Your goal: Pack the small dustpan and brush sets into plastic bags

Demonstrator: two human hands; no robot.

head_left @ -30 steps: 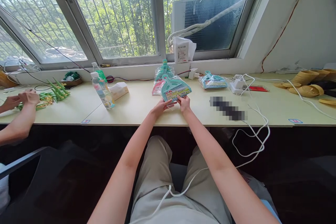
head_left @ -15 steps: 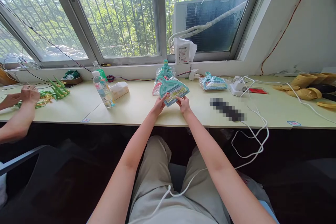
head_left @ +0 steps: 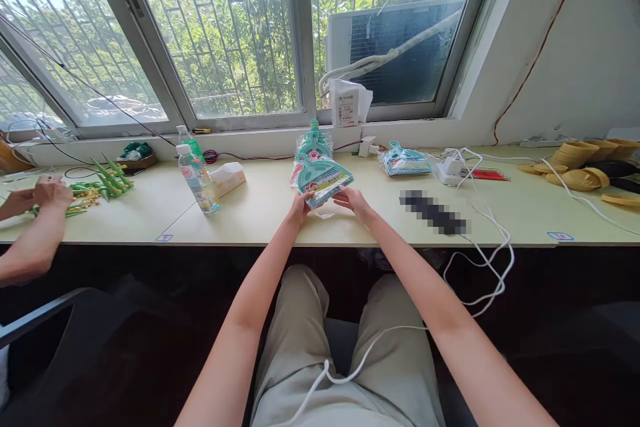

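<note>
A teal mini dustpan (head_left: 324, 177) in clear plastic wrapping, with a printed label, is tilted up over the table in front of me. My left hand (head_left: 300, 205) grips its lower left corner, fingers closed on the edge. By the lower right edge, my right hand (head_left: 353, 201) has its fingers stretched out and slightly apart; whether they touch the wrapping I cannot tell. Under the dustpan, between my hands, a scrap of clear plastic (head_left: 325, 215) shows on the table. Behind stands a pile of similar wrapped teal dustpans (head_left: 314, 140), partly hidden.
More wrapped teal pieces (head_left: 406, 161) lie to the right, near a white power strip (head_left: 450, 172) with trailing cables (head_left: 500, 240). Bottles (head_left: 197, 180) and a tissue pack (head_left: 227, 180) stand left. Further left, a co-worker's hands (head_left: 53, 193) handle green items. Tan rolls (head_left: 580, 167) sit far right.
The dustpan has shifted slightly left and its right corner is out of my right hand's grip. My right fingers have straightened. A clear plastic scrap now shows below it.
</note>
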